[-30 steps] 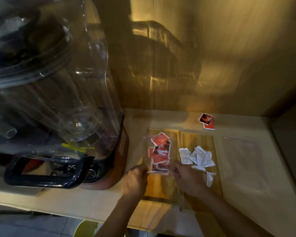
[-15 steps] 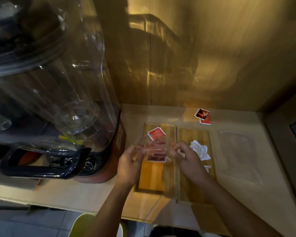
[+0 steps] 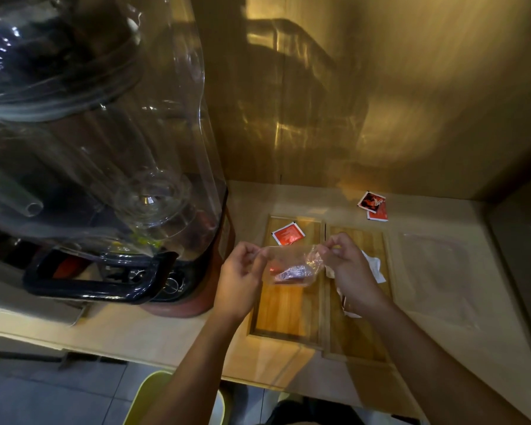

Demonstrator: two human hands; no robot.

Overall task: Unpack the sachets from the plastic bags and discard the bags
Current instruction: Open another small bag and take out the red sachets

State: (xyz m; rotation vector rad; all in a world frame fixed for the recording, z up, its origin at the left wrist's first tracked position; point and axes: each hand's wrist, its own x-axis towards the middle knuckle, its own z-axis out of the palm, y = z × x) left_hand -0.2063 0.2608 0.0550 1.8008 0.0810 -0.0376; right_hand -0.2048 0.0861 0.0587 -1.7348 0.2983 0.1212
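Dim amber light — wall glare, edges warped

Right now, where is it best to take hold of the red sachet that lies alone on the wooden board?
Probably its near right corner, from above. The red sachet lies flat and skewed on the wooden board, and the held plastic bag hangs just in front.

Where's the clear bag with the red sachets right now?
In the head view, the clear plastic bag is held up between the left hand and right hand, above the left wooden tray.
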